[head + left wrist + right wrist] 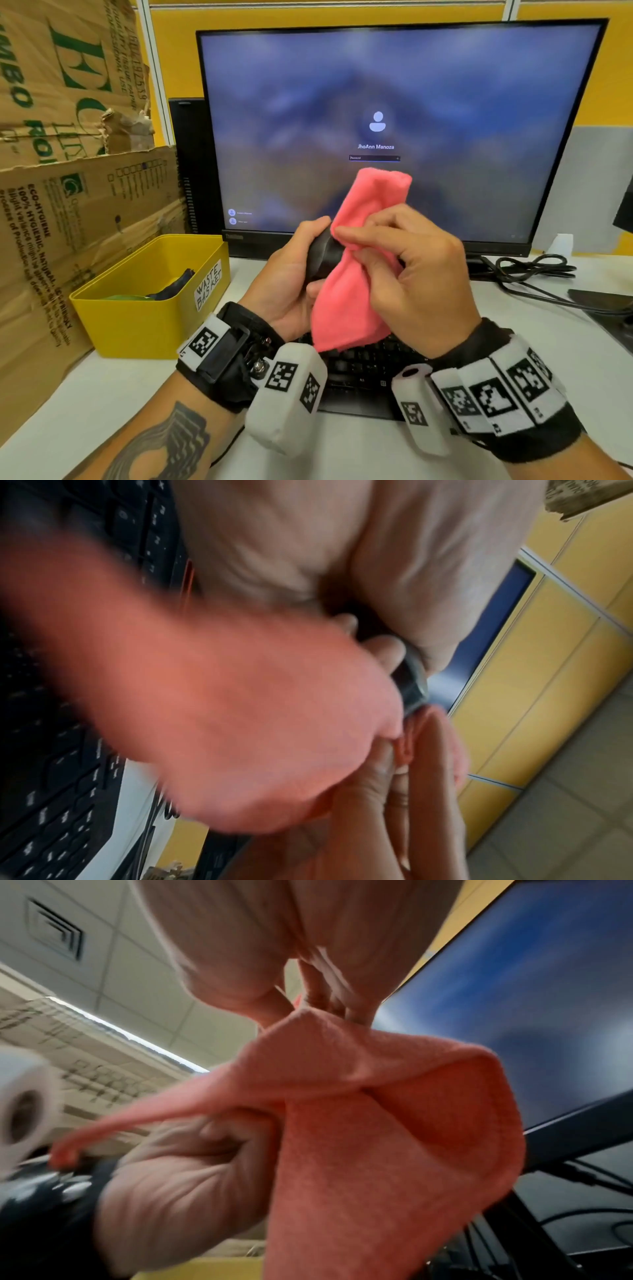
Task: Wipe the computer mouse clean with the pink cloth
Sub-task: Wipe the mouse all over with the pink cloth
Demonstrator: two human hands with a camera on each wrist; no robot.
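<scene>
A black computer mouse (323,255) is held up in the air above a dark keyboard (363,373), in front of a lit monitor (394,102). Only part of its smooth, rounded plastic shell shows; the rest is covered by a pink cloth (349,274). The left hand (291,277) curls around the mouse from the left side, thumb on top and fingers beneath. The right hand (416,274) pinches the cloth between thumb and fingers and presses it against the mouse. The cloth is soft, fuzzy, towel-like fabric, bunched in the middle, with one end standing up and the other hanging loose.

The mouse looks light, rigid and somewhat slick, so a firm hold on its sides probably suits it best, leaving the top free for wiping. The cloth is limp and will fold around curves easily.

Further out, on the white counter (102,394), sits a yellow plastic bin (137,318) labelled as a waste basket, beside worn cardboard boxes (68,137). Black cables (534,270) trail to the right.
</scene>
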